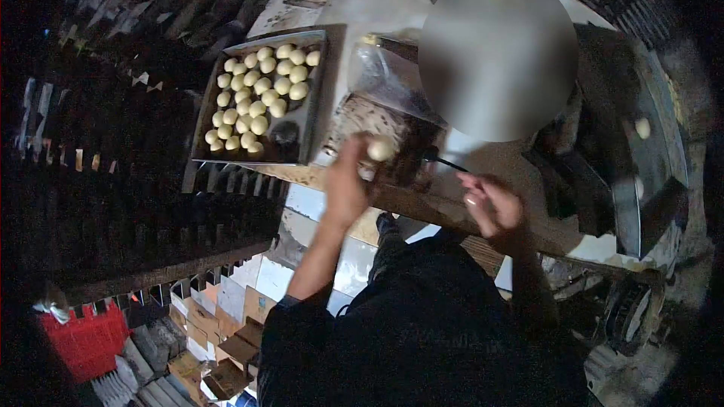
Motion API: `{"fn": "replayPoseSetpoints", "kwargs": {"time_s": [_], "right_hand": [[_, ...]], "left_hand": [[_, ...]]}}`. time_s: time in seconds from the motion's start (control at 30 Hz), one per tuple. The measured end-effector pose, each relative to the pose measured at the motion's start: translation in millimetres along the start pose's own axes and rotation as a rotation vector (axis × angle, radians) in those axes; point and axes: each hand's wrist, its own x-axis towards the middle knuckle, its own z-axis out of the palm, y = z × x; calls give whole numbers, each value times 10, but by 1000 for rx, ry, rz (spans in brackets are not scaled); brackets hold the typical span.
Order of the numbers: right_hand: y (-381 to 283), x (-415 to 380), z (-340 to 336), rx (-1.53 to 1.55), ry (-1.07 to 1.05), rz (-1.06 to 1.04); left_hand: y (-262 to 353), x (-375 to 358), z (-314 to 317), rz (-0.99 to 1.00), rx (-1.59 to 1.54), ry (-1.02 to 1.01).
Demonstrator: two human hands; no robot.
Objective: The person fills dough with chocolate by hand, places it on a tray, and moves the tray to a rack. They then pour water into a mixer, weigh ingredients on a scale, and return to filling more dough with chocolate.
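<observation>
On my feed the room is dim and falls to black at the edges, with dark slatted racking (pixel 234 185) down the left side, cardboard boxes (pixel 202 319) below it and a red crate (pixel 84 345) in the lower corner. The bench (pixel 369 0) runs away from the person. Its top looks pale and worn, with dark stains near the front edge, so I'd judge it grimy enough to keep anything soft off the bare wood. A blurred disc hides part of the far side, and I can't tell what lies under it.

A metal tray (pixel 300 126) sits at the left of the bench, filled with rounded pale balls (pixel 262 87), some touching, and a bare patch near its lower right corner. Clear plastic (pixel 383 71) lies just beside it.

The left hand (pixel 349 185) is motion-blurred, fingers raised, with one pale ball (pixel 381 149) right at them; I can't tell whether it is gripped or only touched. I'd cup it lightly, since a hard pinch could dent it. The right hand (pixel 494 207) is closed around the slim handle of a dark tool (pixel 451 164), its head near the ball but apart; I'd hold it loosely and angle it from the wrist.
</observation>
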Motion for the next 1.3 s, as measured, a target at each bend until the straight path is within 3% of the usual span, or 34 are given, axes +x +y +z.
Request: {"fn": "replayPoseSetpoints", "kwargs": {"time_s": [0.13,0.17,0.2,0.3,0.33,0.4,0.5,0.53,0.6,0.63,0.67,0.7,0.73,0.8,0.83,0.87,0.9,0.93,1.0,1.07,1.1,1.23,1.27,1.3], "right_hand": [[211,-177,-147,229,5,182],[141,-214,-200,517,205,104],[15,-239,-370,475,249,73],[-6,-290,-641,105,143,-489],[-77,-361,-617,154,141,-464],[-168,-475,-585,212,175,-412],[-190,-602,-475,363,242,-273],[-216,-623,-426,302,306,-364],[-344,-662,-203,344,508,-330],[-343,-677,-66,322,476,-308],[-367,-669,74,300,437,-285],[-388,-602,196,80,525,-473],[-373,-510,366,150,484,-441],[-434,-401,704,192,330,-302],[-341,-286,904,53,323,-420],[-372,-203,1068,-87,317,-534],[-442,-262,1237,6,342,-436],[-422,-245,1366,41,236,-367],[-474,-295,1665,75,320,-415],[-403,-422,1806,231,55,-292],[-300,-405,1764,285,7,-212],[228,33,1134,-423,138,308],[995,59,1056,-723,328,25],[1188,169,976,-825,293,0]], "left_hand": [[986,-274,773,330,-31,-201],[1185,-320,808,311,-76,-209],[1287,-362,876,217,-236,-198],[1358,-538,1049,-49,-730,-222],[1497,-601,1058,-251,-781,-149],[1566,-745,1090,-200,-660,26],[1638,-991,1093,75,-239,73],[1687,-1068,1152,31,-346,110],[1759,-1046,1125,162,-596,152],[1766,-1005,1061,233,-674,138],[1681,-1077,926,115,-669,80],[1597,-1152,790,-6,-659,21],[1513,-1227,653,-123,-646,-39],[1360,-1366,325,-248,-456,19],[1227,-1465,218,-181,-413,123],[1221,-1572,3,-320,-518,131],[1046,-1653,-160,-462,-829,164],[848,-1740,-261,-604,-1144,199],[594,-1892,-296,-623,-1189,188],[414,-2095,-199,-587,-1136,76],[197,-2100,-363,-757,-1423,-18],[234,-1907,-404,-830,-1437,-52],[138,-1881,-419,-815,-1365,-92],[66,-1820,-384,-789,-1333,-106]]}}
